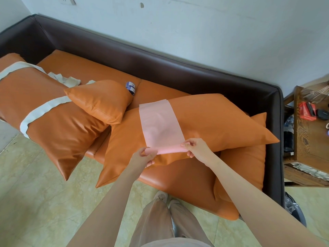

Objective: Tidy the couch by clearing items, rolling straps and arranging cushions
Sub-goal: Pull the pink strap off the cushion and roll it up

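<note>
A: In the head view, how is the pink strap (161,126) expected to handle?

B: It is judged to be very light, thin and limp, probably stretchy; the orange beneath can be faintly made out through it. No stiffness is suggested, so it is likely to sag or twist if only one corner is taken. A slight slipperiness against the smooth leather-like cushion is to be expected.

A: Where should it be taken hold of?

B: At its near end, by both corners, so that an even roll can be started. That is where it is held: the lower left corner is pinched by the left hand (142,156), fingers curled round the edge, and the lower right corner is pinched between thumb and fingertips of the right hand (195,147). The near edge appears to be turned over between them.

A: And where is the strap found?

B: Just right of the frame's centre, laid flat across the long cushion (204,125), from its far edge down to the hands.

A: How is it seen to look?

B: As a wide, pale pink band, matte, smooth, with straight parallel sides.

A: What else is to be noted?

B: At the left of the frame a cream strap (41,109) is draped over another cushion (58,125), with a small cushion (101,100) leaning near the centre, all on the couch (160,68).
</note>
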